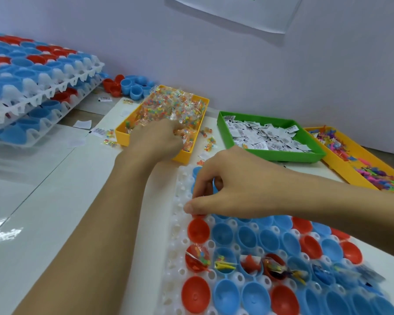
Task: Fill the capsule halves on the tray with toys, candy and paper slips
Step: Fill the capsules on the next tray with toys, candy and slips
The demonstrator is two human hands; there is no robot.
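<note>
Orange candy packets [187, 135] in left grip [159, 137]

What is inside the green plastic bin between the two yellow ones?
The green plastic bin holds small white printed paper slips, loosely piled. The pile covers the bin's bottom, so anything beneath cannot be seen.

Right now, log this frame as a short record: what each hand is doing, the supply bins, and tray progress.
left hand: reaching into the yellow plastic bin of wrapped candy, fingers curled among the packets
right hand: fingers curled low over the white plastic tray at its far-left capsule halves; contents hidden
green plastic bin: paper slips
second yellow bin: small coloured toys
tray progress: one row of capsule halves filled; rows on either side of it empty
</note>
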